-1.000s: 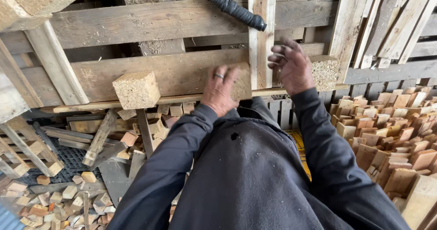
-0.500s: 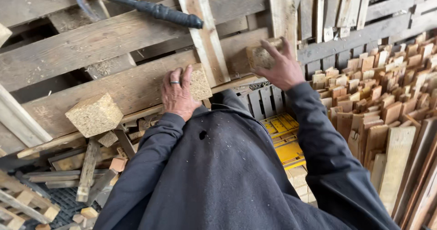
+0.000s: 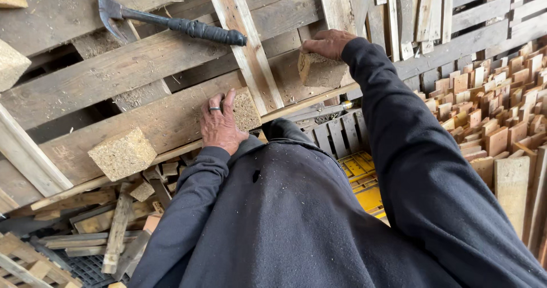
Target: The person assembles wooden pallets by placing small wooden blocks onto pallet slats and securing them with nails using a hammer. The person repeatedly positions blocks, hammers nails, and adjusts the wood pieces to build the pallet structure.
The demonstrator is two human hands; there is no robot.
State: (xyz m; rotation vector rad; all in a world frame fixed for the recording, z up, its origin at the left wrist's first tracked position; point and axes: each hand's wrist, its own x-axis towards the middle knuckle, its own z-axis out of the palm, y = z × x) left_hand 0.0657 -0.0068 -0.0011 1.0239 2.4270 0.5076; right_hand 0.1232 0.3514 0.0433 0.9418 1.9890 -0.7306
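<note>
A wooden pallet lies in front of me with pressed-chip blocks along its front board. My left hand, a ring on one finger, rests on the middle block, fingers flat against its side. My right hand grips the top of the right block farther along the board. A third block stands free at the left. A black-handled hammer lies on the pallet boards beyond my left hand.
An upright plank crosses the pallet between my hands. Stacks of short cut boards fill the right side. Scrap wood pieces lie at lower left. A yellow pallet shows below.
The view has swung and tilted left. My right hand has shifted from the block's side to its top. My left hand stays on the middle block.
</note>
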